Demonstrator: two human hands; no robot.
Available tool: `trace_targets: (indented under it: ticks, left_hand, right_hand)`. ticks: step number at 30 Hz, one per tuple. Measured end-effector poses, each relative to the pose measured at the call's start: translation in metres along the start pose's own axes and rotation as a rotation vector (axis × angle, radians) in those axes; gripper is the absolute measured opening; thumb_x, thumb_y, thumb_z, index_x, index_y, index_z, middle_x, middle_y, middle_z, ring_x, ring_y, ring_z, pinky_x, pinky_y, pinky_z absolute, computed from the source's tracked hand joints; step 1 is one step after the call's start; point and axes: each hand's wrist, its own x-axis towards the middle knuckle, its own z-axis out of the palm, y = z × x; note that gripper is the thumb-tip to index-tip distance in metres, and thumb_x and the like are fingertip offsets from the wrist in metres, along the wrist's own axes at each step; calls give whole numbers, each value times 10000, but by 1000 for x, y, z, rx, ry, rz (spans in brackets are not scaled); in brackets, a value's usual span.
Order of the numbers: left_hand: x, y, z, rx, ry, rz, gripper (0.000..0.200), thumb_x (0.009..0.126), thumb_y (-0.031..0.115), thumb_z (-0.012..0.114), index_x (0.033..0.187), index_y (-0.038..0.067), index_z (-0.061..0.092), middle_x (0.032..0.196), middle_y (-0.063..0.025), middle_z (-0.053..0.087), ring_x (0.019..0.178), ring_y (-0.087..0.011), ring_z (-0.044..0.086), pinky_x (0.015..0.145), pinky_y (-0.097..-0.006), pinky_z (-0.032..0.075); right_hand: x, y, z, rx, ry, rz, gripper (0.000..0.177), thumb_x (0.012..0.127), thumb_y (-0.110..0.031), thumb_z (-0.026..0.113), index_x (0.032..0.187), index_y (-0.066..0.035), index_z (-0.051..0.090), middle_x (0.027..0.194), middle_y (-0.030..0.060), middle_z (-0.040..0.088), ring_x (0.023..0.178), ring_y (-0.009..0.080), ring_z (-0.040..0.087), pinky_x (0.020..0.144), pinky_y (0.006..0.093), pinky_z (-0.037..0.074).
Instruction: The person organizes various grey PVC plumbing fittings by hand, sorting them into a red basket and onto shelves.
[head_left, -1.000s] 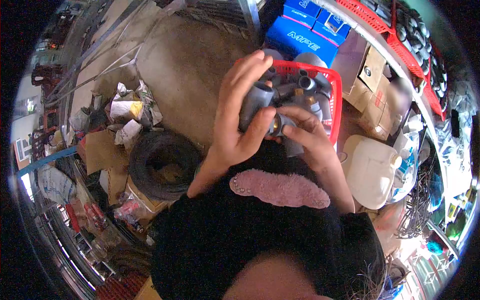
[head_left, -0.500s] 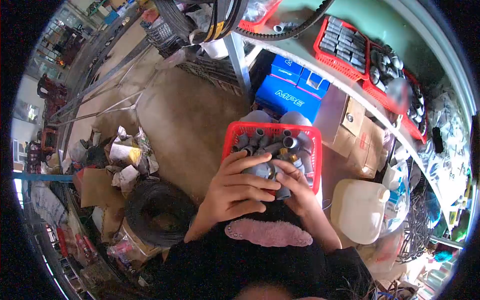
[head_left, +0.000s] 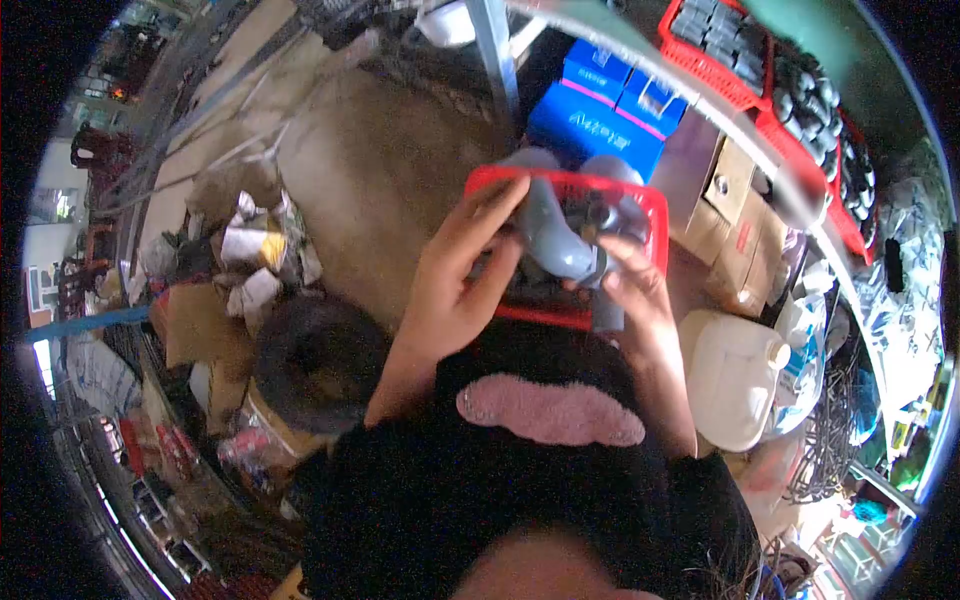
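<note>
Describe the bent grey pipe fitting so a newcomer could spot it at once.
Below the blue boxes in the picture is a red basket. In front of it, between the left hand and right hand, is the bent grey pipe fitting. Its broad, smooth, pale curve sets it apart from the darker pieces in the basket.

Shelved red baskets (head_left: 704,70) of fittings (head_left: 806,100) and blue boxes (head_left: 597,132) suggest a hardware storeroom
</note>
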Motion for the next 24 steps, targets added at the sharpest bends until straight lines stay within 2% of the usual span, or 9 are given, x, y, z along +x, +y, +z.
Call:
trace_targets:
  ticks: [6, 9, 11, 13, 16, 19, 22, 23, 24]
  left_hand:
    - [-2, 21, 10, -533, -87, 85, 491, 978, 260, 433, 1342, -68, 456, 1275, -203, 581, 1265, -250, 488, 1101, -383, 289]
    - [-2, 19, -6, -132, -331, 246, 584, 971, 456, 381, 1214, -43, 560, 913, -157, 713, 999, -250, 656, 1104, -453, 279]
    - [-4, 15, -5, -16, -325, 320, 699, 970, 572, 330, 1126, -54, 598, 789, -163, 717, 856, -274, 705, 1102, -475, 278]
    - [-11, 2, -1, -97, -218, 315, 653, 982, 537, 341, 1065, -42, 631, 747, -144, 715, 811, -257, 709, 1094, -469, 293]
    - [-9, -7, -4, -116, -130, 460, 303, 922, 234, 528, 1081, 14, 662, 773, -56, 724, 850, -169, 700, 1074, -434, 327]
    - [-16, 7, -1, 29, -90, 217, 224, 915, 154, 561, 1054, 11, 663, 711, -40, 701, 762, -141, 686, 1069, -424, 322]
    - [-18, -8, -5, -194, -154, -12, 176, 927, 117, 565, 1024, 0, 654, 712, -36, 672, 713, -123, 659, 974, -377, 409]
    - [-18, -9, -4, -352, -123, -98, 212, 967, 138, 530, 1093, -14, 606, 753, -50, 647, 722, -125, 644, 833, -308, 472]
    - [-16, -11, -1, -331, -50, -103, 235, 981, 158, 510, 1121, -15, 586, 776, -57, 644, 728, -129, 645, 801, -293, 476]
  right_hand:
    - [-3, 8, 10, -268, 126, 7, 376, 857, 9, 667, 1223, -16, 583, 1165, 78, 636, 1072, 159, 587, 960, 311, 441]
    - [-2, 6, 11, -120, 166, -25, 369, 852, 7, 678, 1211, -21, 596, 1154, 73, 640, 1077, 159, 584, 953, 314, 444]
    - [-2, 6, 9, -121, 173, -87, 366, 851, 8, 678, 1208, -20, 600, 1152, 85, 649, 1085, 168, 585, 959, 318, 441]
    - [-2, 5, 10, -166, 165, -135, 371, 848, 13, 679, 1209, -19, 599, 1175, 98, 643, 1096, 175, 584, 968, 321, 438]
    - [-3, 7, 13, -147, 216, -167, 375, 844, 20, 680, 1208, -16, 597, 1203, 115, 635, 1104, 184, 585, 978, 326, 435]
    - [-2, 8, 15, -131, 243, -225, 375, 842, 21, 682, 1206, -16, 597, 1216, 127, 631, 1101, 191, 590, 977, 332, 439]
    - [-3, 9, 13, -143, 235, -264, 384, 838, 19, 686, 1209, -23, 598, 1236, 146, 619, 1116, 203, 587, 983, 347, 441]
    - [-3, 8, 13, -156, 228, -277, 386, 835, 20, 689, 1208, -24, 600, 1240, 151, 616, 1123, 206, 585, 988, 349, 440]
    - [-3, 8, 13, -169, 222, -290, 388, 831, 20, 692, 1206, -26, 602, 1245, 155, 613, 1131, 209, 583, 993, 352, 438]
